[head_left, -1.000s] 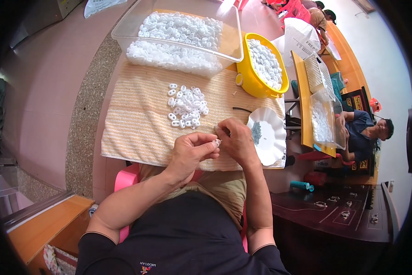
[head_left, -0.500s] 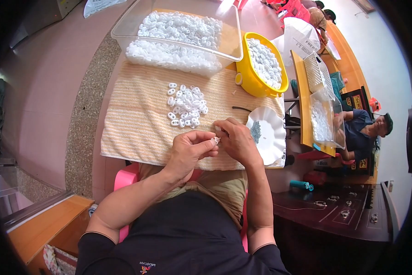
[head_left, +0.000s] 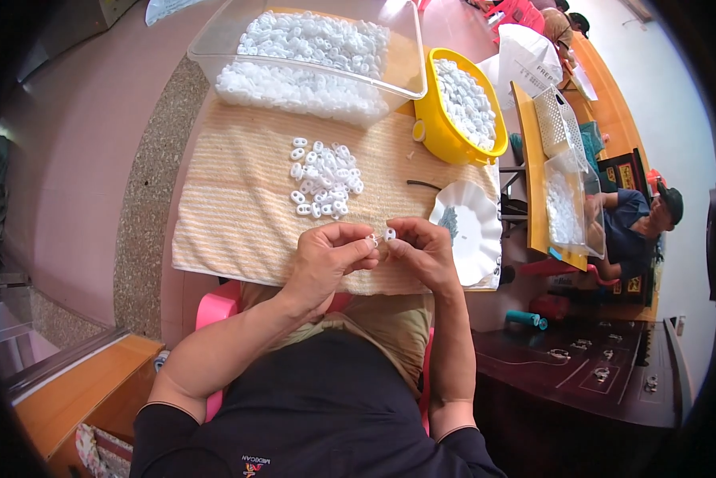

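Observation:
My left hand (head_left: 332, 253) pinches a small clear-white plastic part (head_left: 373, 238) between thumb and fingertips. Just beside it, my right hand (head_left: 424, 251) grips a white oval plastic piece with two holes (head_left: 390, 234). The two parts are close together, with a slight gap between them. Beyond my hands lies a loose pile of similar white two-hole pieces (head_left: 326, 179) on a striped towel (head_left: 238, 191). To the right of my right hand is a white scalloped plate (head_left: 473, 239) with a small heap of tiny grey pieces (head_left: 449, 221).
At the far side stand a clear bin (head_left: 402, 84) of white parts and a yellow tub (head_left: 430, 131) of white pieces. A thin dark strip (head_left: 423, 184) lies by the plate. At right, a co-worker (head_left: 630, 227) sits at another table (head_left: 529, 183) with a clear box.
My right hand has turned and drawn slightly right, so the white two-hole piece in its fingertips now shows. My left hand keeps nearly the same place and pinch.

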Demonstrator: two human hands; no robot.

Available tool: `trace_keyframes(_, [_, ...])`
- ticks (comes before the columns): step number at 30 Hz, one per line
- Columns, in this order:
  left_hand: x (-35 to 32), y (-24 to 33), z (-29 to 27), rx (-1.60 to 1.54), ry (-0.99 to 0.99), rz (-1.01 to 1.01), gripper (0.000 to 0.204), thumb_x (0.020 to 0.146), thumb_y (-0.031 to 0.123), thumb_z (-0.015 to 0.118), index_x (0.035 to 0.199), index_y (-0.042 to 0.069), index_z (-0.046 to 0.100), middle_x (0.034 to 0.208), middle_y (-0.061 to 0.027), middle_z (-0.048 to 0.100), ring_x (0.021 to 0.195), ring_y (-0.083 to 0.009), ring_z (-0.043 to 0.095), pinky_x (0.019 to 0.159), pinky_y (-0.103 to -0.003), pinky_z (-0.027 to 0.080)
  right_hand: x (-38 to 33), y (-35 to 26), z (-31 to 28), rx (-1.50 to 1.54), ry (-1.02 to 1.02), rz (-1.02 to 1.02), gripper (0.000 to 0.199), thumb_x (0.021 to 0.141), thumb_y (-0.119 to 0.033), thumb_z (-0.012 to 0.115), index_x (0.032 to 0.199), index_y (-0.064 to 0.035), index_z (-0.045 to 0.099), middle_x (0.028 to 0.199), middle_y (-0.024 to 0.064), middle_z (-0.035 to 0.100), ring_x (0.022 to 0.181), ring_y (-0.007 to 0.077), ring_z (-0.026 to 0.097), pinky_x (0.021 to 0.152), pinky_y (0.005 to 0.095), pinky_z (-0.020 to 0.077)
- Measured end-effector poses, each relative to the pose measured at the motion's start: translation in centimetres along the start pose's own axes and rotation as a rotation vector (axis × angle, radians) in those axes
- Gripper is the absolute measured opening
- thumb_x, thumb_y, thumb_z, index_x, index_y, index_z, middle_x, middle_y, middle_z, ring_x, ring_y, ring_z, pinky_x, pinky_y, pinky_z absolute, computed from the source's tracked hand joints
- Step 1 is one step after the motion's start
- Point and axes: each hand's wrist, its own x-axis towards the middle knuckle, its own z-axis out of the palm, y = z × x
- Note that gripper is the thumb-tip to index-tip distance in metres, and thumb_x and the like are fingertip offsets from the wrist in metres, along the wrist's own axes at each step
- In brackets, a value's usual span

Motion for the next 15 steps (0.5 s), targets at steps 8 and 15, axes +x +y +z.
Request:
trace_keyframes(8, [-0.1, 0.1, 0.2, 0.022, 0.021, -0.053, 0.015, 0.086, 0.002, 0.065, 0.1, -0.001, 0.063, 0.087, -0.0074, 0.066, 0.074, -0.0131, 0.064, 0.072, -0.026, 0.056, -0.4, 0.4, 0.3, 0.119, -0.005, 0.003, 0.025, 0.087, -0.001, 0.064, 0.112, 0.0038, 0.059, 0.086, 0.0058, 0.065, 0.072, 0.0124, 0.063, 0.065, 0.0246, 0.052])
trace_keyframes(15, [0.0, -0.1, 0.0, 0.024, 0.01, -0.047, 0.016, 0.086, 0.004, 0.065, 0.1, -0.004, 0.063, 0.09, -0.01, 0.067, 0.076, -0.0134, 0.065, 0.073, -0.025, 0.056, -0.4, 1.1, 0.2, 0.194, 0.013, -0.018, 0.025, 0.088, -0.001, 0.063, 0.112, 0.004, 0.059, 0.085, 0.0072, 0.065, 0.072, 0.0148, 0.064, 0.068, 0.0257, 0.0536])
